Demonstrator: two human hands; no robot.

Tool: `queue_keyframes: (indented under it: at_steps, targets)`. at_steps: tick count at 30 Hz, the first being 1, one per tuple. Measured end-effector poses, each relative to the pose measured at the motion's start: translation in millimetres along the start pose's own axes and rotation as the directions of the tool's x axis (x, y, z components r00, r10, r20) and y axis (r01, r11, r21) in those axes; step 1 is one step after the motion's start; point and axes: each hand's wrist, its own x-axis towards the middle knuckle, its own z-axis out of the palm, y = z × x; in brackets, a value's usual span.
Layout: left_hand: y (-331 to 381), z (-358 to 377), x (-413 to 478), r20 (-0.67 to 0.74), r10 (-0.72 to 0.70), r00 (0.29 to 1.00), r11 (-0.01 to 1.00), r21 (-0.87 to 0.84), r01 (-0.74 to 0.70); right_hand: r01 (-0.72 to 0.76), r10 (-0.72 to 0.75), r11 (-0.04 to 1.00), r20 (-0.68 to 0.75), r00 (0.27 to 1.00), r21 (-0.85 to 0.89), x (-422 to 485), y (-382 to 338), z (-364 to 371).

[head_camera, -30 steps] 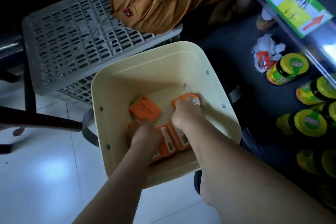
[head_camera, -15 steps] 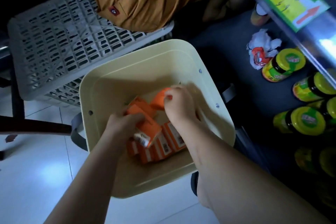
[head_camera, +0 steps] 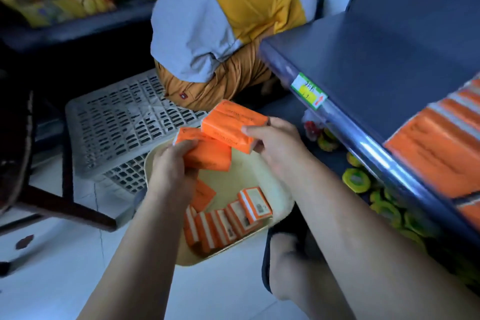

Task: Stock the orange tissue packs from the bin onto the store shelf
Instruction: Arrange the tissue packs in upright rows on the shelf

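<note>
Tissue packs: one (head_camera: 233,126) pinched in right hand (head_camera: 279,141), another (head_camera: 207,149) gripped by left hand (head_camera: 171,171), both above the bin (head_camera: 279,189); more packs (head_camera: 228,221) inside at its near edge. Risk: slick wrap slips, or pack clips shelf (head_camera: 350,60) front edge.

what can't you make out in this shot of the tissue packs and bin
Head view only:
- Bin: its far floor is hidden by the left hand and the packs it holds.
- Print on the packs in the right hand: too blurred to read.
- Shelf stock: cut off by the right edge, count unknown.
</note>
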Motion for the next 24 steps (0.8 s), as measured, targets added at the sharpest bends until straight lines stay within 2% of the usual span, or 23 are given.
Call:
queue_keyframes:
  at_steps: [2,4,6,8,11,13,16,20,24]
  targets:
    - [8.8,20.6,-24.7,0.1,-0.013,0.995,0.998,-0.063,0.019,0.053,-0.053,0.999,0.068,0.996,0.007,-29.2,-27.7,-16.9]
    - [12.4,41.0,-50.9,0.258,0.048,0.965,0.999,-0.034,-0.04,0.135,-0.133,0.991,0.102,0.986,-0.005,-59.3,-53.8,-33.4]
    - [16.1,62.1,-83.4,0.413,0.096,0.905,0.995,-0.004,-0.104,0.222,-0.219,0.973,0.063,0.974,-0.064,-87.5,-76.5,-50.7]
    - [19.3,80.4,-112.0,0.497,0.134,0.858,0.985,0.026,-0.169,0.297,-0.301,0.945,-0.006,0.954,-0.136,-112.3,-95.7,-69.3]
    - [22.6,109.5,-148.6,0.639,0.204,0.742,0.961,0.015,-0.277,0.381,-0.402,0.906,-0.092,0.911,-0.182,-151.9,-122.4,-98.8]
    - [22.3,130.5,-173.7,0.702,0.217,0.678,0.95,0.009,-0.313,0.447,-0.48,0.87,-0.147,0.865,-0.209,-181.6,-138.6,-122.0]
    - [12.1,160.9,-209.2,0.758,0.232,0.61,0.939,-0.012,-0.342,0.517,-0.607,0.778,-0.218,0.764,-0.357,-231.1,-156.8,-161.0]
    - [-14.0,201.9,-264.8,0.832,0.214,0.513,0.928,-0.009,-0.372,0.53,-0.656,0.745,-0.301,0.692,-0.405,-298.7,-164.0,-226.1]
    - [-49.5,240.7,-322.9,0.939,0.097,0.33,0.923,0.039,-0.383,0.51,-0.683,0.727,-0.407,0.606,-0.46,-366.2,-155.9,-288.6]
